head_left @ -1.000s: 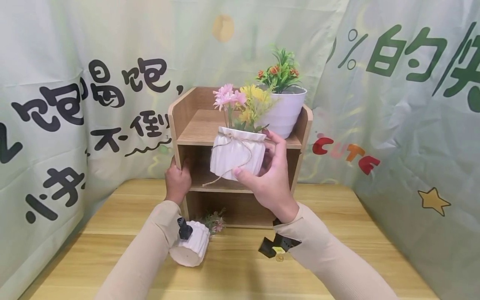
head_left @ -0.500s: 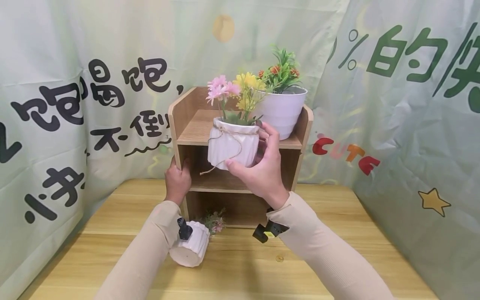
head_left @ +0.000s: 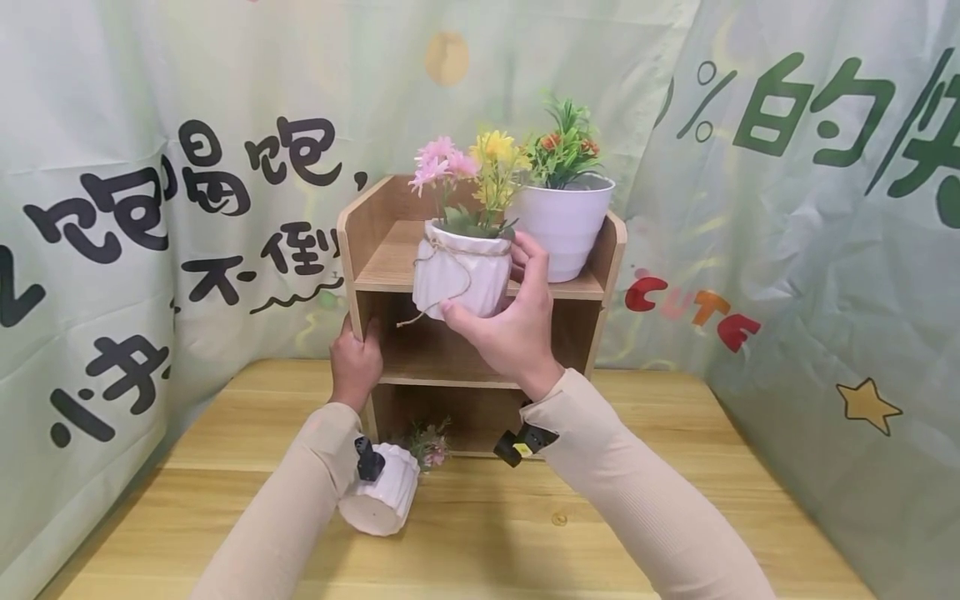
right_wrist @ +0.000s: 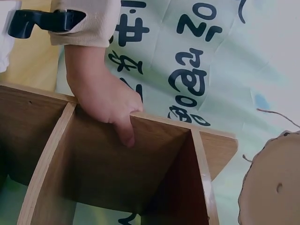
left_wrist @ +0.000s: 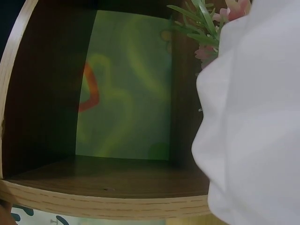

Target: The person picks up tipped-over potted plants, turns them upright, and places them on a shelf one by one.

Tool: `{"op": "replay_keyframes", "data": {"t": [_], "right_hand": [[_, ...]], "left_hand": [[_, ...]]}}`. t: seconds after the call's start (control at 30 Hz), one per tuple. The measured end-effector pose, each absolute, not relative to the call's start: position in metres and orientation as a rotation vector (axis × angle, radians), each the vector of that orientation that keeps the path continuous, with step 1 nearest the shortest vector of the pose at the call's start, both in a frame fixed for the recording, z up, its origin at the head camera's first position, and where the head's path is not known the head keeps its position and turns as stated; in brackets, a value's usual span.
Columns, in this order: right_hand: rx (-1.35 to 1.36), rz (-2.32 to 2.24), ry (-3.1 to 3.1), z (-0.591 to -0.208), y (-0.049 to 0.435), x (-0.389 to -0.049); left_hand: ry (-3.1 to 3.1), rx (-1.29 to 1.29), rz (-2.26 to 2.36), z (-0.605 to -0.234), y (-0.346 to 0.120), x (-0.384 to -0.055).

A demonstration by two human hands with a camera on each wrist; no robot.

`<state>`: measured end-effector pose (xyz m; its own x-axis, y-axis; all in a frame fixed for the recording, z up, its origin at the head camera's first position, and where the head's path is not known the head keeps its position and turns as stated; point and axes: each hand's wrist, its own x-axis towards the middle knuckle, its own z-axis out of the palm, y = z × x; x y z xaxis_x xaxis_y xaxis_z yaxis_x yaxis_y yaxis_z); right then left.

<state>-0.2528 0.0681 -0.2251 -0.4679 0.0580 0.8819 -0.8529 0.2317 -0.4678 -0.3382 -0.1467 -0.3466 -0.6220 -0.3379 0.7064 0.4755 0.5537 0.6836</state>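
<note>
From right wrist: held pot [right_wrist: 268, 185] shows underside, perhaps holed; head view: flowers [head_left: 493, 158].

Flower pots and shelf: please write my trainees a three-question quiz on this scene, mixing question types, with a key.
1. What does the right hand's grip hold?
(a) nothing
(b) the string-tied white pot
(c) a spoon
2. True or false: the pot on its side rests on the table.
3. Fill in: the larger pot with orange flowers stands on the ____ level of the shelf.

Key: 1. b; 2. true; 3. top
</note>
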Motion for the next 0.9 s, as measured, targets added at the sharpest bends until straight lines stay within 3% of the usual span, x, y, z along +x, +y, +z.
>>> {"op": "replay_keyframes", "data": {"t": [0.9], "right_hand": [[0.649, 1.251, -1.681, -0.225, 0.061, -0.276]], "left_hand": [[-1.915, -0.109, -1.148, -0.349, -0.147, -0.339]]}}
